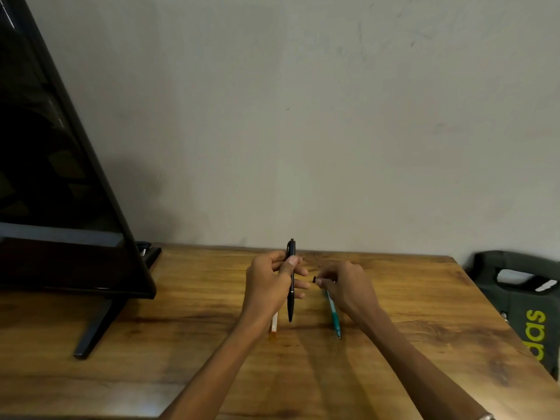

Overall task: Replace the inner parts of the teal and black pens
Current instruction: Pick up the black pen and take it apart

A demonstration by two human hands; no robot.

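Right hand (344, 287) pinches something small; left hand (269, 284) grips black pen (291, 280).

Monitor (54, 177) stands on the bench (181, 359) at left, against the wall (303, 116). Two pens (333, 316) lie mid-bench, a third pen (291, 286) between them. Bag (524, 304) sits beside the bench's right edge.

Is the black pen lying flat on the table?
No, the left hand holds the black pen upright above the table.
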